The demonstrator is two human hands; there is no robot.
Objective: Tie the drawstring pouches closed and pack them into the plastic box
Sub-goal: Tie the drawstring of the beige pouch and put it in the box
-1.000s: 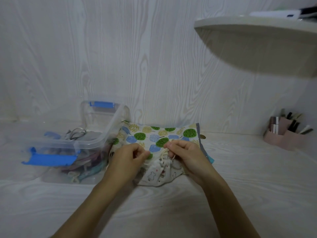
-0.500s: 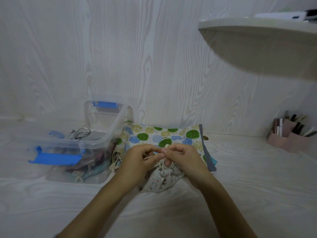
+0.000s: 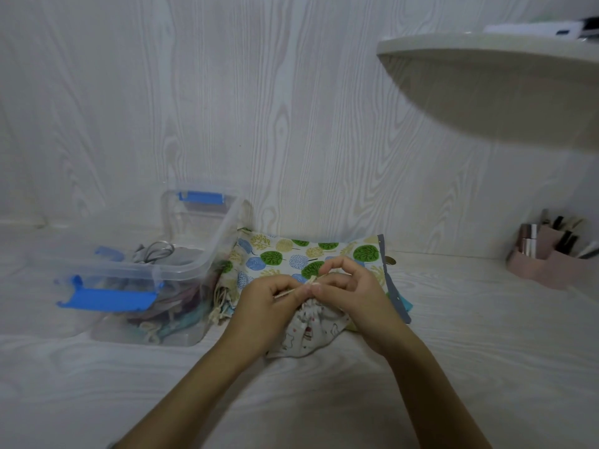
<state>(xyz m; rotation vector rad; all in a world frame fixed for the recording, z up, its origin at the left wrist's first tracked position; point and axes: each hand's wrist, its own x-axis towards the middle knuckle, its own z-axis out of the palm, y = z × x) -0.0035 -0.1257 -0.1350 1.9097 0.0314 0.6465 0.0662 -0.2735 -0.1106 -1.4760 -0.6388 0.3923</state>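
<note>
Head view: both hands meet over the gathered neck of a small white printed pouch [image 3: 311,332], which lies on the worktop [image 3: 324,400] near its middle, just in front of a tree-print pouch [image 3: 291,254] that lies flat toward the back edge. The left hand [image 3: 269,306] pinches one end of the cream drawstring [image 3: 311,280] and the right hand [image 3: 353,296] pinches the other, fingertips nearly touching, likely so the knot forms tight against the neck. The clear plastic box [image 3: 181,277] stands open at the left, close by for packing, with several pouches already inside.

Against the frame a second ago, the hands have drawn together from slightly apart, and the right hand's fingers have lifted, looping the cord. The box and tree-print pouch lie unchanged.
</note>
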